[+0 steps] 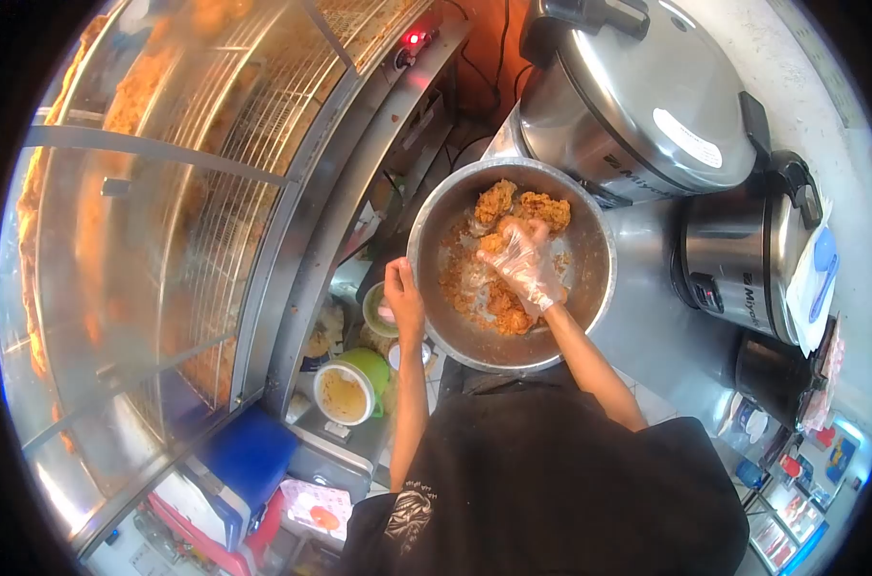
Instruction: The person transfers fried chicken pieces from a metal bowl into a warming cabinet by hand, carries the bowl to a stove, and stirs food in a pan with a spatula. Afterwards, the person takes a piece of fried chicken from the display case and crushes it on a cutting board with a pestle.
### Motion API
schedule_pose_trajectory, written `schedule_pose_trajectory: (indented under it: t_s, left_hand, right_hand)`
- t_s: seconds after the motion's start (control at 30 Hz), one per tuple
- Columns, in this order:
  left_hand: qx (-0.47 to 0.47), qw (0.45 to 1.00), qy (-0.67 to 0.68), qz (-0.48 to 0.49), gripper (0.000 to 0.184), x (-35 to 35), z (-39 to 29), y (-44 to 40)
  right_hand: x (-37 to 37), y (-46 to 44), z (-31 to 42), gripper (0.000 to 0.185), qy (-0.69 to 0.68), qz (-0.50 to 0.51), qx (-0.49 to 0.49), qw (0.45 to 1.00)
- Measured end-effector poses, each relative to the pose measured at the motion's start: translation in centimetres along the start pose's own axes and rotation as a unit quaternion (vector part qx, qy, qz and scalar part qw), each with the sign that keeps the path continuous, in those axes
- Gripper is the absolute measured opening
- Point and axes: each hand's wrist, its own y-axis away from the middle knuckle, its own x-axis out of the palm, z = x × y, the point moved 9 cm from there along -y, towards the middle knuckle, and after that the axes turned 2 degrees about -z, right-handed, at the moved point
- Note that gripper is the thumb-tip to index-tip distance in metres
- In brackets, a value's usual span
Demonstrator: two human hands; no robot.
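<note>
A large metal bowl [460, 192] holds several pieces of fried chicken [545, 209] and loose brown crumbs. Inside it, my right hand [524, 259] wears a clear plastic glove, its fingers closed around one piece of fried chicken [491, 242]. More chicken [509, 313] lies below that hand, on the near side of the bowl. At the bowl's left rim, my left hand [404, 293] is bare, with curled fingers against the edge; part of its grip is hidden.
A glass display cabinet with wire racks [253, 125] fills the left side. Two rice cookers, a large one [637, 115] and a smaller one [743, 259], stand to the right. Below left are a green tub [367, 370] and a blue container [249, 456].
</note>
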Motion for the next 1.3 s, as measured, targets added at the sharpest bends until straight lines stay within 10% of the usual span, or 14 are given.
schedule_pose_trajectory:
  t_s: [0.5,0.67,1.0,1.3]
  left_hand:
    - [0.013,1.0,0.003,0.009,0.034,0.4,-0.7,-0.7]
    - [0.011,1.0,0.02,0.009,0.034,0.3,-0.2,-0.9]
    - [0.016,1.0,0.015,0.015,0.035,0.6,-0.8,-1.0]
    - [0.026,0.999,0.007,0.017,0.034,0.6,-0.6,-1.0]
  right_hand:
    - [-0.5,2.9,1.4,0.069,0.116,0.187,-0.06,0.974]
    - [1.7,2.8,-2.8,0.062,-0.005,0.147,0.064,0.987]
    - [3.6,2.6,3.8,0.071,0.182,0.159,-0.081,0.967]
    - [4.5,2.7,3.3,0.055,0.121,0.013,-0.019,0.992]
